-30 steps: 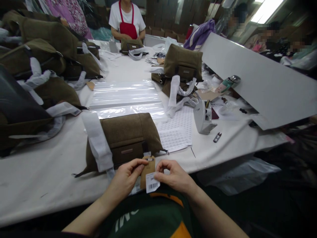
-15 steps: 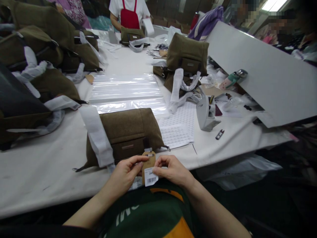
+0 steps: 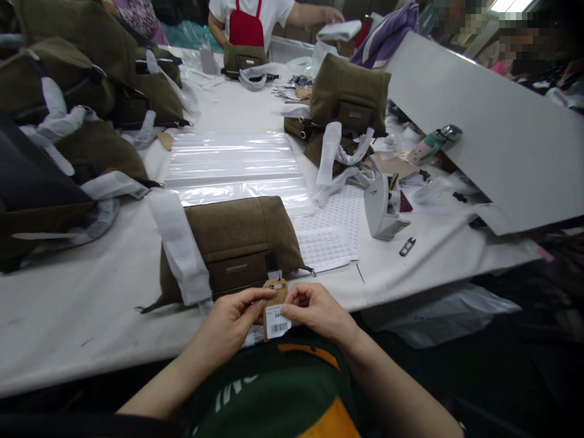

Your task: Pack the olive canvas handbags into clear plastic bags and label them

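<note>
An olive-brown bag (image 3: 237, 234) lies on the white table in front of me, a white-wrapped strap (image 3: 180, 252) over its left part. From its front edge hangs a brown cardboard tag (image 3: 275, 293). My left hand (image 3: 239, 313) pinches the tag's left side between thumb and fingers. On the right, my right hand (image 3: 314, 310) has curled fingers and its thumb on a white barcode sticker (image 3: 277, 322), which lies over the lower part of the tag.
More olive bags (image 3: 91, 91) are piled at the left. Clear plastic sheets (image 3: 232, 164) and printed label sheets (image 3: 333, 243) lie behind the bag. To the right are a white holder (image 3: 381, 210), a small cutter (image 3: 407, 246) and a bottle (image 3: 433, 145). A person (image 3: 246, 27) stands across the table.
The sticker now lies flatter and straighter against the tag. Across the table, the person's arm has stretched out to the right, by a white item. My hands have barely moved.
</note>
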Tool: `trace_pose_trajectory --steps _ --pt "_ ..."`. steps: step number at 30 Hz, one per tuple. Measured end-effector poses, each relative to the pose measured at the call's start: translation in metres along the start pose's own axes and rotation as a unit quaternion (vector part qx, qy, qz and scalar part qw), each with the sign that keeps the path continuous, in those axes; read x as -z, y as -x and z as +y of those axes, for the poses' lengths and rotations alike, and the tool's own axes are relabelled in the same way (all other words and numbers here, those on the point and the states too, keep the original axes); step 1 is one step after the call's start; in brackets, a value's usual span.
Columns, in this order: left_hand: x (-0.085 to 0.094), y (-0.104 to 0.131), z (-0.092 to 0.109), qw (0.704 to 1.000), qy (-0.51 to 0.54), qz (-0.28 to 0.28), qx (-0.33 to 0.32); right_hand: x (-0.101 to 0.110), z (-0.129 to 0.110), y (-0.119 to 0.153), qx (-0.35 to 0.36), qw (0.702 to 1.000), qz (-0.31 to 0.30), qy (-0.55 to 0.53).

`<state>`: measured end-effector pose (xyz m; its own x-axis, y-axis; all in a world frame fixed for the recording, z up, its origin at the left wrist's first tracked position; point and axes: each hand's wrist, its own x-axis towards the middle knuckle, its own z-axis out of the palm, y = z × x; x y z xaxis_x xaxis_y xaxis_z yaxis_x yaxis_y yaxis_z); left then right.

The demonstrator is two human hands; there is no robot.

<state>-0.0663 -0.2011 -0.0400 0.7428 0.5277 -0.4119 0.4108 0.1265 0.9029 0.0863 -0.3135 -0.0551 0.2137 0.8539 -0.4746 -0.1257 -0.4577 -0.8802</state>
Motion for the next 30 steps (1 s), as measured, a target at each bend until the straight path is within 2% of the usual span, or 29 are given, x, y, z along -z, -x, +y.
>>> trace_pose_trajectory --steps 6,15,30 --pt "0.000 -0.001 0.004 0.999 0.042 -0.004 0.019 0.001 -0.004 0.001 0.001 1.000 -0.002 0.016" --pt "0.003 -0.001 -0.007 0.997 0.070 -0.015 0.032 0.000 -0.008 -0.001 0.007 1.000 0.003 0.030" --pt "0.005 -0.001 -0.007 0.999 0.022 -0.012 0.020 -0.001 -0.004 -0.005 0.008 0.999 -0.005 0.039"
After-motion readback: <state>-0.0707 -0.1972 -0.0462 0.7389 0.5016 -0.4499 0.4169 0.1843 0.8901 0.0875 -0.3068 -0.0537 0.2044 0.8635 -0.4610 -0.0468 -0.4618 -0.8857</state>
